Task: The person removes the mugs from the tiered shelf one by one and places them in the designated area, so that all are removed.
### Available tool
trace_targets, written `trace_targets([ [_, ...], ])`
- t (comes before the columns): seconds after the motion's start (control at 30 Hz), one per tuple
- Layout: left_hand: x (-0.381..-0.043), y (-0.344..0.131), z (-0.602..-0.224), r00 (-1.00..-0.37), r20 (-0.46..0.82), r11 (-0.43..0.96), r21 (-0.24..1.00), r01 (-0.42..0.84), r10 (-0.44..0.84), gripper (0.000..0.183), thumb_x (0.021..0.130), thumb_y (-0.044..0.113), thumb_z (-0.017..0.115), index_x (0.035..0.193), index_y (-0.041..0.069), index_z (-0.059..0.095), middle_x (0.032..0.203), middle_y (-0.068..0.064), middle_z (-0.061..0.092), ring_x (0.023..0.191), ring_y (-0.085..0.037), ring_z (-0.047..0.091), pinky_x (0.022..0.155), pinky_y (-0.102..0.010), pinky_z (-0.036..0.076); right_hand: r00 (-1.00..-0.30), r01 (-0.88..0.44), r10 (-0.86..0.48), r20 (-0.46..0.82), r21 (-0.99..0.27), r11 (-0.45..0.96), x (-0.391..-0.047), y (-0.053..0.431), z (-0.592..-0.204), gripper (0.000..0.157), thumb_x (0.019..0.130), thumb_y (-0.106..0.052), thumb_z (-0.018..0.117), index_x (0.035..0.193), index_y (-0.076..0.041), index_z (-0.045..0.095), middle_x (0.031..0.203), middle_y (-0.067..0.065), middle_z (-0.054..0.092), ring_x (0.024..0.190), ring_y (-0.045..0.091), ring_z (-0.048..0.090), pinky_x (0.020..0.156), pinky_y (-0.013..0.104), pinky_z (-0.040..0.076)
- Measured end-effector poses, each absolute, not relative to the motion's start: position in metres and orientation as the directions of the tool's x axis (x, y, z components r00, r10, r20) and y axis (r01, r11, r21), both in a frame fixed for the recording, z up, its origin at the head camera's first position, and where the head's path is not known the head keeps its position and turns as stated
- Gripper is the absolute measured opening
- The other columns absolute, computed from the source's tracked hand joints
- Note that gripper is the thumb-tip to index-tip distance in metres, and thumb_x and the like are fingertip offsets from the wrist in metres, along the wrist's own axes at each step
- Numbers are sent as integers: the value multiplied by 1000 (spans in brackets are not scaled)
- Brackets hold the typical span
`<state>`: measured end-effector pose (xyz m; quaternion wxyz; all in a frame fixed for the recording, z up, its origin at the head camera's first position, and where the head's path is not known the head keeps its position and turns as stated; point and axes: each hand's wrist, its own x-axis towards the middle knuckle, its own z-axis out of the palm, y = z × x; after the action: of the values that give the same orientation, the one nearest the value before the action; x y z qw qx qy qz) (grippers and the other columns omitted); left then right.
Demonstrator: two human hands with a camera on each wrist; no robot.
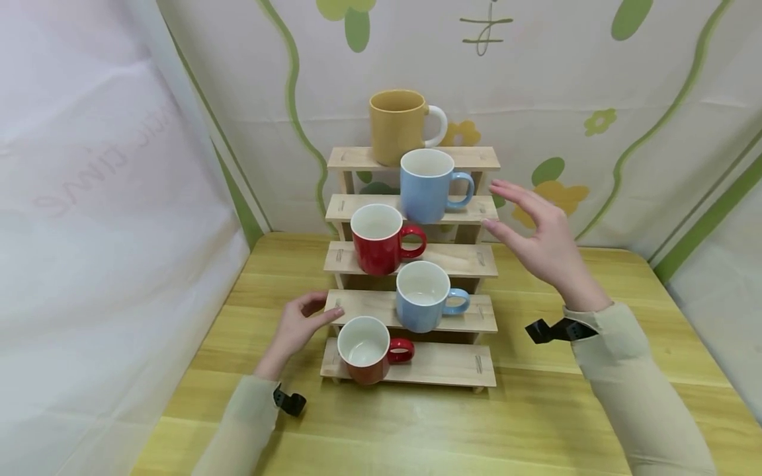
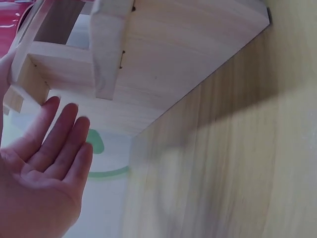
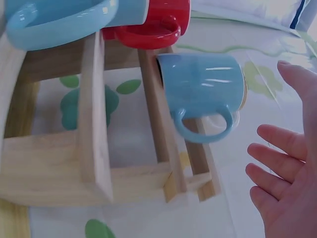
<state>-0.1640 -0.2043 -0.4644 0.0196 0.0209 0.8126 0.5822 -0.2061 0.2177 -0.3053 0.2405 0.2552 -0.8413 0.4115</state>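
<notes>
Left of the right grip [image 1: 538,241]: one five-tier wooden stand [image 1: 443,363] on the counter [image 1: 536,403], carrying five upright mugs. Yellow mug [image 1: 393,129], white handle, on the top tier, above and left of that grip; its base is partly masked by the upper blue mug [image 1: 424,188], nearest the right grip. Farther left and lower, upper red mug [image 1: 378,248]. Between the two grips, lower blue mug [image 1: 419,307], cut off in the right wrist view. Just right of the left grip [image 1: 297,324], lower red mug [image 1: 366,354].

Right grip: thumb and fingers well apart, clear of the blue handle. Left grip: fingers loosely extended, fingertips partly hidden in the head view; thumb on the left end of the second tier from the bottom.

Writing: faint script on the side cloth [image 1: 107,218], left of both grips, too blurred to read; line motif [image 1: 485,30] above the right grip, cut by the top edge.
</notes>
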Motion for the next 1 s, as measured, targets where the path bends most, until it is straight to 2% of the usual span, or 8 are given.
trace_targets([
  [0.13, -163, -207, -466, -996, -13, 286, 958, 12, 86, 48, 90, 16, 82, 130, -3, 63, 126, -19, 65, 121, -34, 61, 100, -40, 50, -737, -645, -228, 636, -561, 519, -216, 212, -297, 52, 91, -15, 79, 140, -21, 63, 143, -7, 58, 136, 15, 48, 112, 32, 36],
  [0.23, -163, -209, -469, -995, -12, 252, 968, 13, 98, 53, 89, 20, 83, 133, -2, 62, 127, -17, 65, 119, -31, 62, 99, -33, 51, -749, -639, -213, 627, -600, 483, -225, 207, -290, 49, 92, -14, 78, 140, -17, 64, 142, -4, 60, 137, 15, 47, 113, 31, 34],
  [0.47, -163, -210, -473, -993, 35, 198, 979, 56, 110, 52, 88, 18, 84, 130, -3, 63, 125, -18, 66, 118, -32, 62, 98, -31, 51, -821, -566, -154, 549, -749, 345, -252, 197, -265, 48, 94, -16, 77, 139, -7, 63, 143, 8, 58, 137, 15, 47, 116, 29, 31],
  [0.7, -161, -207, -473, -995, 33, 165, 985, 48, 95, 48, 88, 10, 82, 130, -4, 63, 123, -19, 66, 118, -30, 62, 98, -27, 50, -876, -477, -157, 456, -771, 422, -279, 186, -240, 56, 93, -33, 77, 144, -16, 59, 149, -1, 53, 139, 12, 43, 116, 25, 28],
  [0.87, -161, -207, -472, -995, 20, 172, 984, 36, 93, 49, 88, 10, 82, 130, -5, 62, 125, -20, 65, 119, -31, 61, 100, -28, 50, -916, -400, -160, 367, -816, 418, -301, 178, -225, 65, 92, -38, 78, 147, -14, 56, 151, 4, 51, 140, 16, 43, 115, 23, 30],
  [1.0, -161, -207, -472, -995, 18, 173, 984, 35, 99, 49, 89, 10, 82, 131, -5, 61, 125, -20, 65, 119, -31, 61, 100, -28, 49, -939, -345, -170, 300, -844, 412, -317, 173, -214, 68, 91, -42, 78, 149, -16, 54, 152, 5, 50, 139, 19, 45, 115, 29, 32],
])
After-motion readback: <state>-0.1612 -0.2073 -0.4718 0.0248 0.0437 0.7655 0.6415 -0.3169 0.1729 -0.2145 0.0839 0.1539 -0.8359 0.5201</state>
